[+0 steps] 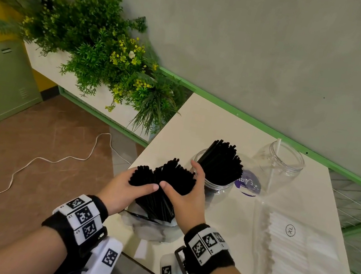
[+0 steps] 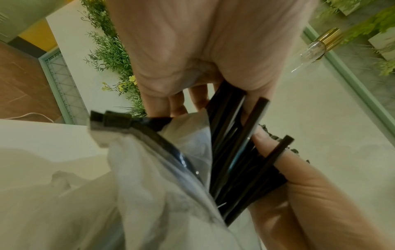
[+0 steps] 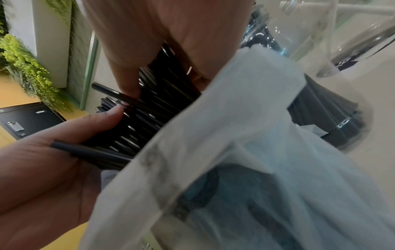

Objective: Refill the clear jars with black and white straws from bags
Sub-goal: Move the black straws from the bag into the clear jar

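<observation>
A bundle of black straws (image 1: 167, 179) sticks up out of a crumpled clear plastic bag (image 1: 152, 230) at the near left edge of the white table (image 1: 215, 121). My left hand (image 1: 143, 184) grips the bundle from the left and my right hand (image 1: 181, 184) from the right, thumbs almost touching. Behind stands a clear jar (image 1: 216, 186) packed with black straws. Right of it, a second clear jar (image 1: 284, 166) holds one white straw. In the wrist views the black straws (image 2: 235, 143) (image 3: 153, 110) run between both palms above the bag (image 2: 160, 186) (image 3: 256, 152).
A flat bag of white straws (image 1: 298, 252) marked XL lies on the right of the table. A purple round label (image 1: 248, 184) shows between the jars. A planter with greenery (image 1: 98, 51) stands left of the table, and a white cable (image 1: 27, 163) trails on the floor.
</observation>
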A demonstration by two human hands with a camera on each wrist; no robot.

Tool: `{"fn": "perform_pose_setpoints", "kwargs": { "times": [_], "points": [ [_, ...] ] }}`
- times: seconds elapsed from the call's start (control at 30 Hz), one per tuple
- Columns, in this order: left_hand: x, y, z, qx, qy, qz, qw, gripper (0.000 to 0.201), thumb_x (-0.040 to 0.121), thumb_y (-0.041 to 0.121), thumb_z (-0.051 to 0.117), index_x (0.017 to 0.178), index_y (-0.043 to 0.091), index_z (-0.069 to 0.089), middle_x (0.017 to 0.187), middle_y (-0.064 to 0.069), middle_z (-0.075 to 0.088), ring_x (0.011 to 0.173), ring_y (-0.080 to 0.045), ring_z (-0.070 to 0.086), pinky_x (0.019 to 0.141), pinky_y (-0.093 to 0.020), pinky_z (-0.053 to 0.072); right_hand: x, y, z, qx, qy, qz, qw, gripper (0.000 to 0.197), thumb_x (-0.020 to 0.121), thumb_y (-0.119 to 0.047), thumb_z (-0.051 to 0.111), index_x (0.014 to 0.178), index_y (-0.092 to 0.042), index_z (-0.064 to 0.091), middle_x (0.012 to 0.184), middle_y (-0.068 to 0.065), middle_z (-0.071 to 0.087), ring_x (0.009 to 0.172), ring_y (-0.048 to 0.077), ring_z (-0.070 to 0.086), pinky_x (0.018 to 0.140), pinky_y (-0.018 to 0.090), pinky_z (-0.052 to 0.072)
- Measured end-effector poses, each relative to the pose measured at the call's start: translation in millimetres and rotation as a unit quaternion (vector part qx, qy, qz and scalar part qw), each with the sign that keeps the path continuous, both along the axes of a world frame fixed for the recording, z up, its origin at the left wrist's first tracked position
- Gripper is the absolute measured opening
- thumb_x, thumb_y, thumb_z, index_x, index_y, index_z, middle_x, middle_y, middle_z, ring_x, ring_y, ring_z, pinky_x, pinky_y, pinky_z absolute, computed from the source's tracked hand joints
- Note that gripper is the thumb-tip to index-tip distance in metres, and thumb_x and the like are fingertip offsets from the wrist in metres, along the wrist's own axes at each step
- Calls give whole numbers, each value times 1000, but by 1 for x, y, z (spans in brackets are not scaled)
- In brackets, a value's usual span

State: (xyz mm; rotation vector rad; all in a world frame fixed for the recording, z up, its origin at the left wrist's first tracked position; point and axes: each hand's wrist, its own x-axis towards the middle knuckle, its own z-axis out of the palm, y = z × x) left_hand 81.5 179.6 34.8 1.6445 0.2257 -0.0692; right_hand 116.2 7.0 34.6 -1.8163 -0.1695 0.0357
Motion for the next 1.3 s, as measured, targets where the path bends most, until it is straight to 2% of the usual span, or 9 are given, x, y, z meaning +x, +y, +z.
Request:
{"fn": "perform_pose_setpoints", "kwargs": {
  "times": [0.1, 0.23, 0.4, 0.53, 0.7, 0.87, 1.03, 1.17, 1.3],
  "points": [
    [1, 2, 0, 2, 3, 11, 1000, 20, 80, 21, 74, 99, 15, 67, 94, -1, 74, 90, -14, 70, 83, -30, 53, 3, 0, 4, -12, -16, 5, 1000, 52, 73, -24, 82, 115, -31, 52, 115, -14, 55, 112, 1, 51, 99, 22, 40],
    [2, 3, 1, -5, -2, 20, 1000, 19, 80, 20, 74, 97, 16, 66, 93, -1, 74, 89, -14, 70, 78, -26, 51, 4, -3, 16, 2, -33, 19, 999, 36, 72, -21, 83, 97, -24, 57, 92, -11, 60, 90, 2, 58, 83, 14, 44],
    [3, 2, 3, 0, -3, 23, 1000, 16, 81, 20, 74, 96, 17, 66, 94, 1, 73, 90, -12, 69, 78, -24, 50, 9, -12, 46, 48, -80, 18, 995, 32, 76, -10, 80, 96, -8, 55, 78, -1, 57, 72, -4, 53, 73, 6, 41],
    [4, 0, 3, 13, -3, 25, 1000, 13, 81, 23, 74, 91, 21, 65, 90, 4, 72, 88, -13, 68, 80, -26, 49, 17, -19, 63, 61, -121, -22, 991, 31, 83, -11, 74, 104, -15, 52, 86, 8, 62, 83, 14, 61, 84, 25, 47],
    [5, 0, 2, 10, 0, 27, 1000, 17, 80, 25, 74, 93, 20, 66, 93, 1, 72, 92, -15, 68, 86, -32, 52, 23, -25, 80, 62, -157, -40, 985, 35, 89, 2, 61, 111, -21, 47, 87, 9, 62, 82, 20, 66, 86, 43, 53],
    [5, -1, 1, 7, 1, 28, 1000, 18, 79, 27, 75, 94, 22, 66, 93, 2, 73, 92, -16, 68, 88, -35, 52, 23, -21, 76, 17, -193, -41, 980, 30, 90, -8, 62, 109, -29, 51, 91, 2, 60, 91, 26, 63, 88, 48, 50],
    [3, 0, 5, 11, -6, 25, 1000, 16, 81, 24, 74, 94, 21, 65, 93, 2, 73, 90, -12, 68, 84, -29, 51, 18, -20, 75, -2, -226, -43, 973, 14, 91, -18, 57, 99, -29, 57, 93, 6, 62, 91, 28, 63, 81, 52, 50],
    [4, 0, 4, 14, -11, 27, 999, 13, 81, 23, 74, 90, 23, 65, 88, 6, 72, 87, -10, 68, 77, -23, 48, 24, -24, 94, 26, -200, -53, 978, 6, 87, -26, 59, 93, -29, 58, 88, 1, 64, 89, 29, 65, 81, 55, 51],
    [6, 0, 2, 21, -9, 26, 999, 16, 80, 26, 75, 92, 23, 66, 89, 6, 72, 88, -10, 68, 79, -26, 49, 27, -27, 105, 44, -185, -46, 981, 6, 89, -19, 59, 94, -20, 58, 86, 12, 62, 84, 29, 62, 80, 55, 51]
  ]
}}
